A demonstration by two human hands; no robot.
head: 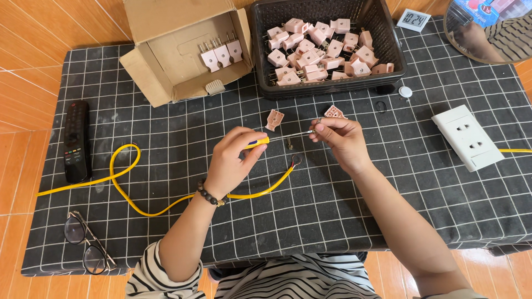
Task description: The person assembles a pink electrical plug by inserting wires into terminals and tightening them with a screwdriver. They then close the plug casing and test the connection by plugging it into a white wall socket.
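Head view: left hand (231,160) closed around a yellow-handled screwdriver (265,141), its tip reaching across to the right hand (341,138). Right hand pinches a small metal part (317,120) at the fingertips, too small to tell exactly what. Just beyond the hands two pink plug pieces (274,118) lie loose on the checked surface (332,210), apparently one plug taken apart. Yellow cable (130,166) loops across the surface, its stripped end (295,161) lying bare between the hands, not joined to anything. Judging from this, the plug is open and the wiring and closing up are not yet done. Black basket (396,58) holds a heap of pink plugs, cardboard box (160,66) holds three finished-looking ones. White socket (468,137) at right, remote (76,141) and glasses (83,243) at left.
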